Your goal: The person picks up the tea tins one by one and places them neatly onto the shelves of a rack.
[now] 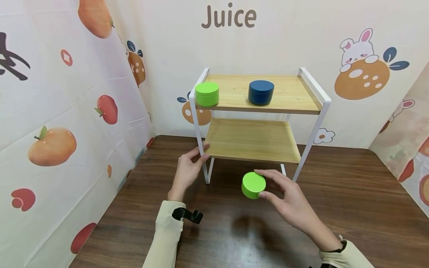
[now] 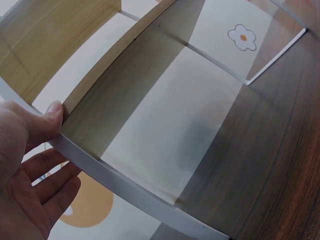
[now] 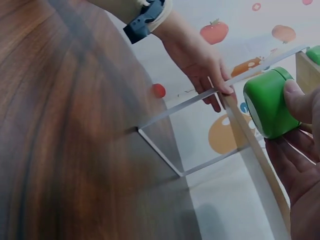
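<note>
A small white-framed rack with two wooden shelves (image 1: pixel 251 136) stands on the table. My left hand (image 1: pixel 189 169) grips its left front leg where the lower shelf meets it; in the left wrist view the thumb (image 2: pixel 54 114) lies on the shelf's corner and the other fingers pass behind the frame. My right hand (image 1: pixel 289 197) pinches a round bright green tin (image 1: pixel 253 183) between thumb and fingers, in the air in front of the lower shelf. On the upper shelf sit another green tin (image 1: pixel 207 94) at the left front corner and a dark blue tin (image 1: pixel 261 92) nearer the middle.
The dark brown wooden table (image 1: pixel 214 238) carries the rack near its back edge. Printed cloth hangs behind (image 1: pixel 268 41) and along the left side (image 1: pixel 83 123). White side rails edge the upper shelf. Nothing stands on the lower shelf.
</note>
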Available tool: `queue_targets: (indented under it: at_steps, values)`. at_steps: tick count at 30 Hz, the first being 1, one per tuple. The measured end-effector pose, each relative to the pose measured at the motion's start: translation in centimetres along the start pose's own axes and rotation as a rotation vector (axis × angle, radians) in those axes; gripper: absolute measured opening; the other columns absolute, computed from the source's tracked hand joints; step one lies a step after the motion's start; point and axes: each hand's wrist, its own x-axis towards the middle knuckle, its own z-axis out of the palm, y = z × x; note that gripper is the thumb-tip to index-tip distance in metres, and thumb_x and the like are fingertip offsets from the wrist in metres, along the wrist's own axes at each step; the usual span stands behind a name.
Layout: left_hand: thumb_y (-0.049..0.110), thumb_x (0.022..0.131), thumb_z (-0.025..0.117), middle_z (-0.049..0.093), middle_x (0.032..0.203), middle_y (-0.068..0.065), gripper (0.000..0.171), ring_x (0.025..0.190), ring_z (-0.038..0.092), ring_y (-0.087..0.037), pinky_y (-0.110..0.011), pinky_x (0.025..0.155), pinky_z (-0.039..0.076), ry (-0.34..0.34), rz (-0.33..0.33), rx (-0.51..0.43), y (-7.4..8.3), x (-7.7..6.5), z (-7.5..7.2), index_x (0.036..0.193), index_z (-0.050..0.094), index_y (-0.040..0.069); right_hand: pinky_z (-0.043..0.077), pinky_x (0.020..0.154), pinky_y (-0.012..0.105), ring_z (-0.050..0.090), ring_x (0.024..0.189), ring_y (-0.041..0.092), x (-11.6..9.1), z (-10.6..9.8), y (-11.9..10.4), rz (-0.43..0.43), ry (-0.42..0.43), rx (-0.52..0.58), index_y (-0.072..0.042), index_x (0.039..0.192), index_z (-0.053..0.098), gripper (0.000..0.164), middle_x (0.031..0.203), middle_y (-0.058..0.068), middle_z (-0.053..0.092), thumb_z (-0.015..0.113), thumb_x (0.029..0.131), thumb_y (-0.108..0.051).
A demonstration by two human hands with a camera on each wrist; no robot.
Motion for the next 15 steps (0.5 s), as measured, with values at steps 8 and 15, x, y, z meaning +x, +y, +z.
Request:
queue_targets:
  at_steps: [8, 15]
  values:
    - [0.025, 0.102, 0.072, 0.064, 0.150, -0.004, 0.035, 0.127, 0.069, -0.026, -0.048, 0.098, 0.059, 0.000, -0.005, -0.003, 0.1, 0.0, 0.0, 0.135, 0.074, 0.015, 0.053, 0.097, 0.013, 0.062, 0.120, -0.005, 1.0, -1.3, -0.6, 0.014, 0.024, 0.001, -0.012, 0.144, 0.064, 0.059, 0.135, 0.007, 0.068, 0.078, 0.089, 0.007]
    - [0.024, 0.102, 0.072, 0.064, 0.150, -0.003, 0.035, 0.127, 0.069, -0.026, -0.047, 0.097, 0.059, 0.000, -0.011, -0.007, 0.1, 0.0, 0.0, 0.135, 0.074, 0.015, 0.054, 0.095, 0.013, 0.065, 0.118, -0.004, 2.0, -2.5, -1.0, -0.008, 0.047, 0.011, -0.007, 0.143, 0.064, 0.059, 0.131, 0.008, 0.069, 0.077, 0.088, 0.011]
